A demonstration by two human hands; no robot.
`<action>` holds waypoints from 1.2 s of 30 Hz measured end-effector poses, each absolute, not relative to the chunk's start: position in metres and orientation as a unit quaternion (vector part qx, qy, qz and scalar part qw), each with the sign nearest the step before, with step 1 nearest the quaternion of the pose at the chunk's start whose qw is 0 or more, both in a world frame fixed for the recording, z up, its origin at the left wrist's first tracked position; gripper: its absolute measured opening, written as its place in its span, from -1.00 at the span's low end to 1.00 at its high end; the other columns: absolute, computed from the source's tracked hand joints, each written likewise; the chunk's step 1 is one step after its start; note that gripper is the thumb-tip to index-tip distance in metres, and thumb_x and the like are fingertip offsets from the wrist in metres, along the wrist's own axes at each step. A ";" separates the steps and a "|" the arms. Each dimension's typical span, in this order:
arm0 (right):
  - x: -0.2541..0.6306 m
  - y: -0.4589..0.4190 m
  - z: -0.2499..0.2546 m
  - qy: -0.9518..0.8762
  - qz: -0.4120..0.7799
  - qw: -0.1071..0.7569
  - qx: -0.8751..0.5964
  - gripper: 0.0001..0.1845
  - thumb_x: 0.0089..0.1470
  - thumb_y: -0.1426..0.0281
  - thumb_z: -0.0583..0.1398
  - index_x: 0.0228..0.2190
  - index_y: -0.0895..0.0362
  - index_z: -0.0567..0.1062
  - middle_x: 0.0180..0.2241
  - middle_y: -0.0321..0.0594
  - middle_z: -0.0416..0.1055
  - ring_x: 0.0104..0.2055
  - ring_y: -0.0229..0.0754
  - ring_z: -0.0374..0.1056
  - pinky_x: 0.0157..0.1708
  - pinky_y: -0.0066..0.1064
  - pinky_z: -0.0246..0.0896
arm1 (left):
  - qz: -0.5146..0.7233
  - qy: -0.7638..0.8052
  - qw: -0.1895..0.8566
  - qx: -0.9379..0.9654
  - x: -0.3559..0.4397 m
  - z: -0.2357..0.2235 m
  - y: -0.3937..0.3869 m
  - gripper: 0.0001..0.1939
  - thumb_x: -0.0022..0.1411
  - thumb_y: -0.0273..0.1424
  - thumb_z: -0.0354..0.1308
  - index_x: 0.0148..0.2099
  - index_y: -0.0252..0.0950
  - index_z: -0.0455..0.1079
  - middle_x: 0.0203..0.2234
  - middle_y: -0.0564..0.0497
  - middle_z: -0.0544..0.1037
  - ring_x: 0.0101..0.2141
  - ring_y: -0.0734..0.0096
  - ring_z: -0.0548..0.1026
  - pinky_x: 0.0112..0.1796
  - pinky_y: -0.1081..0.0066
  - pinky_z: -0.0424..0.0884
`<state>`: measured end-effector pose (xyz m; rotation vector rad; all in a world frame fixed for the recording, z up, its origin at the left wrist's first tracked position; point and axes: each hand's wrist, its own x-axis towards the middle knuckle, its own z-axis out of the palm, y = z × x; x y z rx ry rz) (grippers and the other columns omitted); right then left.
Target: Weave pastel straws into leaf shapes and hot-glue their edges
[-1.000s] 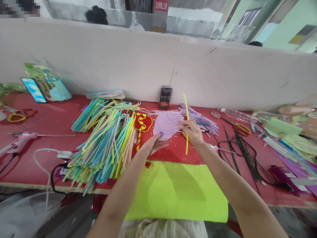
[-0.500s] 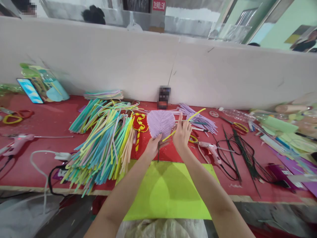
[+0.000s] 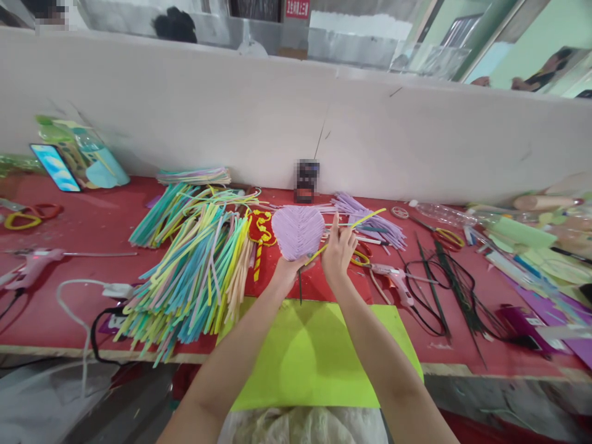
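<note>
A lilac leaf-shaped piece (image 3: 298,231), built from rows of fuzzy pipe cleaners, stands up in the middle, with a dark stem (image 3: 300,287) pointing down. My left hand (image 3: 290,270) is closed on its lower end; the leaf partly hides the fingers. Just to the right, my right hand (image 3: 340,250) pinches a yellow pipe cleaner (image 3: 370,217), index finger raised. One end of that strip sticks out up and right, while the other reaches the leaf's base near my left fingers. A yellow twisted ornament (image 3: 259,246) lies left of the leaf.
Pastel pipe cleaners (image 3: 194,265) form a big pile at left; lilac ones (image 3: 370,219) lie behind my right hand. A glue gun (image 3: 395,280), scissors (image 3: 446,237) and dark wires (image 3: 456,290) are at right. A yellow-green sheet (image 3: 314,357) hangs over the front edge.
The leaf has shifted slightly left and turned, its stem swinging a little right. My left fingers are now more hidden behind it. The right hand keeps the yellow pipe cleaner almost in place.
</note>
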<state>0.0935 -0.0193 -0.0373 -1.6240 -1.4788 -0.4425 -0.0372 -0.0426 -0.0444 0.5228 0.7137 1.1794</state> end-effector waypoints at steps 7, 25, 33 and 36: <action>0.105 -0.033 -0.032 -0.636 -0.200 0.456 -0.590 -0.38 0.17 0.52 -0.14 0.22 -0.05 0.18 0.14 0.10 0.09 0.15 0.12 0.12 0.01 0.08 0.17 | 0.539 0.344 0.732 0.234 -0.036 -0.051 -0.038 -0.60 -0.31 -0.54 0.44 -0.30 -0.40 0.52 -0.35 -0.08 0.63 -0.31 0.18 0.60 -0.10 0.09 0.49; 0.083 -0.059 -0.043 -0.381 0.414 0.637 -0.527 -0.59 -0.19 0.04 0.32 -0.50 0.11 0.42 -0.55 -0.34 0.42 -0.50 -0.28 0.34 -0.41 -0.39 0.34 | 0.562 0.337 0.719 0.231 -0.043 -0.051 -0.033 -0.47 -0.40 -0.41 0.50 -0.25 -0.35 0.52 -0.30 -0.04 0.63 -0.25 0.20 0.57 -0.09 0.13 0.47; 0.072 -0.071 -0.052 -0.309 0.467 0.657 -0.505 -0.58 -0.25 0.09 0.37 -0.45 0.13 0.47 -0.50 -0.28 0.50 -0.46 -0.25 0.40 -0.32 -0.32 0.40 | 0.560 0.322 0.729 0.227 -0.043 -0.055 -0.029 -0.45 -0.30 -0.42 0.47 -0.15 -0.36 0.49 -0.29 -0.05 0.62 -0.27 0.23 0.57 -0.08 0.14 0.46; 0.071 -0.070 -0.052 -0.314 0.469 0.655 -0.502 -0.60 -0.25 0.09 0.37 -0.46 0.13 0.47 -0.50 -0.29 0.50 -0.48 -0.26 0.40 -0.30 -0.31 0.40 | 0.557 0.324 0.728 0.233 -0.043 -0.055 -0.030 -0.45 -0.33 -0.40 0.49 -0.19 -0.37 0.50 -0.31 -0.05 0.62 -0.30 0.25 0.57 -0.08 0.13 0.46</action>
